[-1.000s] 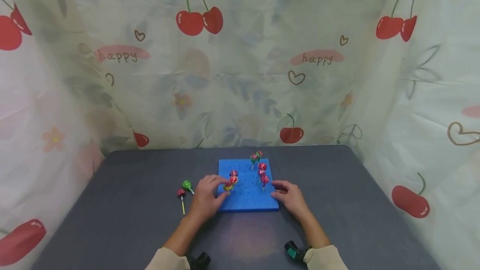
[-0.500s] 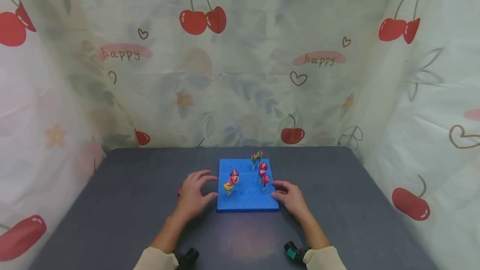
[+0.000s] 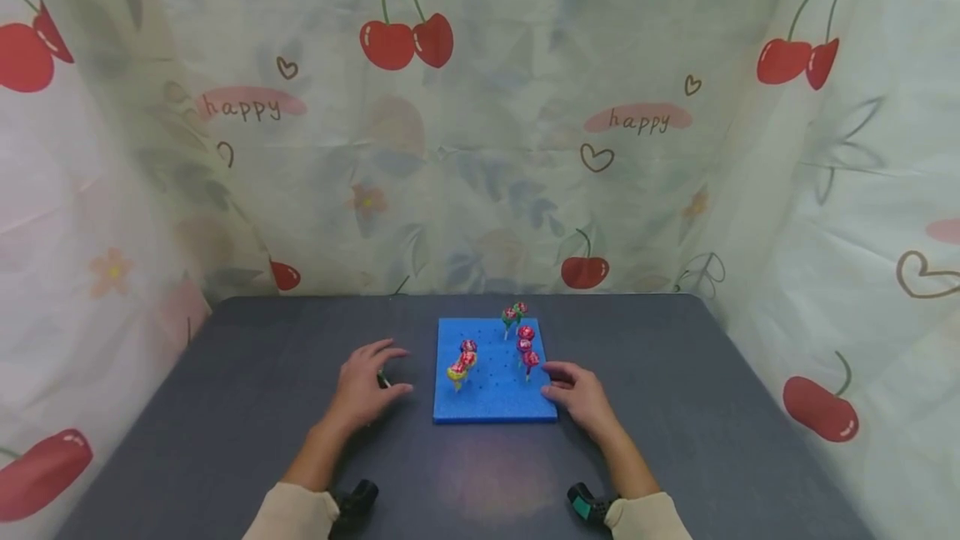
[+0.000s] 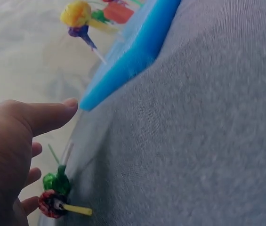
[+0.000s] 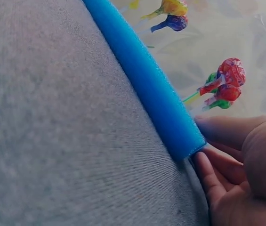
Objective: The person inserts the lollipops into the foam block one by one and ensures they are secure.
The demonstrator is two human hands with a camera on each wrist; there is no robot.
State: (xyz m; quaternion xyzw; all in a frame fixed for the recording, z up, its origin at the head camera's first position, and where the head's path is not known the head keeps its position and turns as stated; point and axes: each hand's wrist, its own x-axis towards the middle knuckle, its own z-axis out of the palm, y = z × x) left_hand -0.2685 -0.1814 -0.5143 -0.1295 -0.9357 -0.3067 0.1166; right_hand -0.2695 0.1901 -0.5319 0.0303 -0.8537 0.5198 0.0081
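My left hand (image 3: 366, 382) hovers left of the board, thumb and fingers spread, holding nothing. Beside its fingers in the left wrist view lie a green lollipop (image 4: 56, 182) and a dark red lollipop (image 4: 52, 204) with a yellow stick. The head view mostly hides both behind that hand. My right hand (image 3: 581, 397) grips the right edge of a blue foam board (image 3: 491, 405), thumb over the top at the corner in the right wrist view. Upright in the board stand a yellow-wrapped lollipop (image 3: 457, 373) at left, red lollipops (image 3: 531, 359) at right and red-green lollipops (image 3: 509, 315) behind.
Small holes dot the board's top. It lies on a dark grey table (image 3: 262, 373). A patterned curtain (image 3: 487, 190) with cherries hangs behind and at both sides. Black straps with devices (image 3: 588, 504) sit at the wrists.
My left hand has left the lollipops at the board's left side and moved left, over the loose lollipops on the table. My right hand and the board have stayed in place.
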